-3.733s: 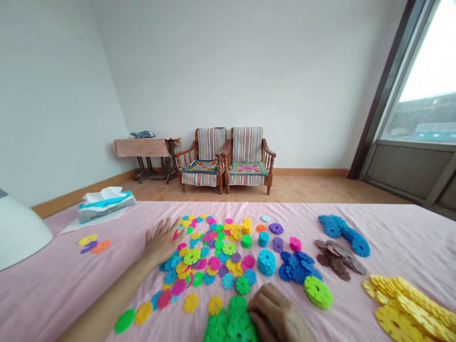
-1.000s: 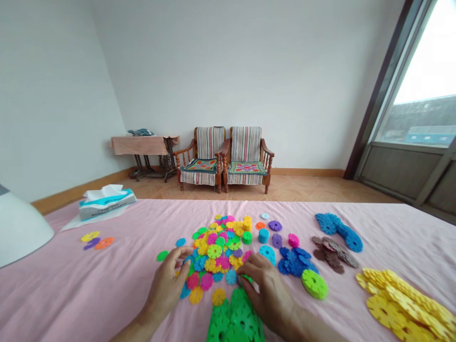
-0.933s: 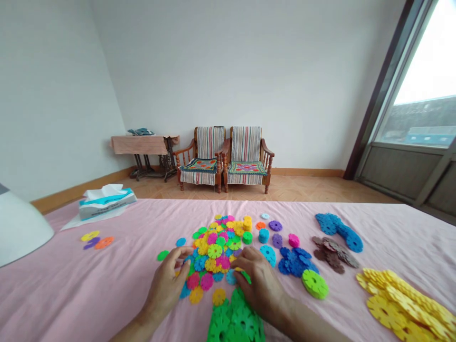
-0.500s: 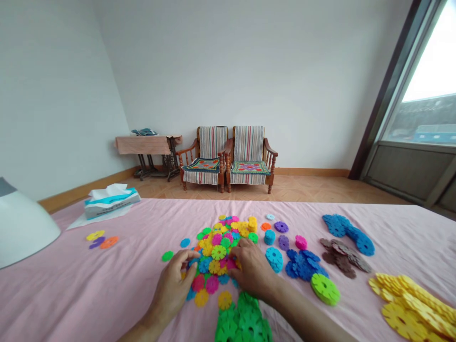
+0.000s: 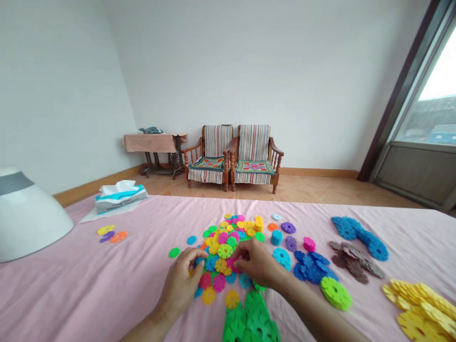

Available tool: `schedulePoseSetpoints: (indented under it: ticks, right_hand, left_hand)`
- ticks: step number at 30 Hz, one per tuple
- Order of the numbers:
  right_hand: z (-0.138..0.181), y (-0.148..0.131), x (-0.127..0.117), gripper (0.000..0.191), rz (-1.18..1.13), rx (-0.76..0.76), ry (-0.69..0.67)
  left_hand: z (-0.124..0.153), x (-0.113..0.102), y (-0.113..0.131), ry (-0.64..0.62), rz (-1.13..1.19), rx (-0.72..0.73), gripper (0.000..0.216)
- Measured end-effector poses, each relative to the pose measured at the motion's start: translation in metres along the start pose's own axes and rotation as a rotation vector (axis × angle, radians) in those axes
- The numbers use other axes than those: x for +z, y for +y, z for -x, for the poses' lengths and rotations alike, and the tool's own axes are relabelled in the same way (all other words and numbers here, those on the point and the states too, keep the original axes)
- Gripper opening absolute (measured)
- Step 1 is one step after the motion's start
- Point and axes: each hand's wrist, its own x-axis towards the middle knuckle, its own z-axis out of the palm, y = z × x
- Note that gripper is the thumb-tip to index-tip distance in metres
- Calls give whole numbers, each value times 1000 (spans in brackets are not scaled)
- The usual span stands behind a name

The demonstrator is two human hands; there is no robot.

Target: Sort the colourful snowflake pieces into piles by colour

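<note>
Small flower-shaped plastic discs in yellow, pink, blue, green and red lie in a loose mixed pile [image 5: 223,251]. At its left edge rests my left hand [image 5: 181,275], fingers curved and thumb apart from them, with blue discs by the fingertips and nothing plainly held. My right hand [image 5: 259,263] reaches in from the right, thumb and fingers drawn together at a pink disc [image 5: 234,264], partly covered by the fingers. Just below that hand sits a heap of larger green discs [image 5: 251,323].
Sorted discs lie to the right: dark blue [image 5: 313,267], lime green [image 5: 336,293], brown [image 5: 351,261], blue [image 5: 359,235] and yellow [image 5: 423,308]. On the left stand a tissue box [image 5: 121,198] and a white cone-shaped object [image 5: 33,223]. Two chairs [image 5: 231,161] are beyond the pink-covered table.
The camera view has turned slightly left, so everything sits farther right. My right thumb and fingers have come closer together over the pile. My left hand stays at the left edge.
</note>
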Motion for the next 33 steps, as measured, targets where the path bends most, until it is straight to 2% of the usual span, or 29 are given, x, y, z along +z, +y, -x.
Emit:
schedulePoseSetpoints:
  ticks: [4,7,10,15,20,27,33]
  right_hand:
    - [-11,-7,10,21,-4,-15,18]
    - [-20,-8,11,22,9,-18,77]
    - [-26,-3,8,23,10,-9,148]
    - [-24,4,6,22,1,1,170]
    - [-25,-4,10,22,41,14,161]
    - [-26,-6,21,18,186,59,129]
    - [-29,-8,19,17,277,43,89]
  left_hand:
    - [5,-4,10,-45,-91,164,19]
    - [10,-4,20,-135,-170,284,24]
    - [12,-2,23,-190,-246,343,32]
    - [13,2,16,-159,-319,299,35]
    - [13,2,13,-96,-338,236,35]
    - [11,2,15,-83,-307,238,34]
    - [11,1,15,-86,-284,242,36]
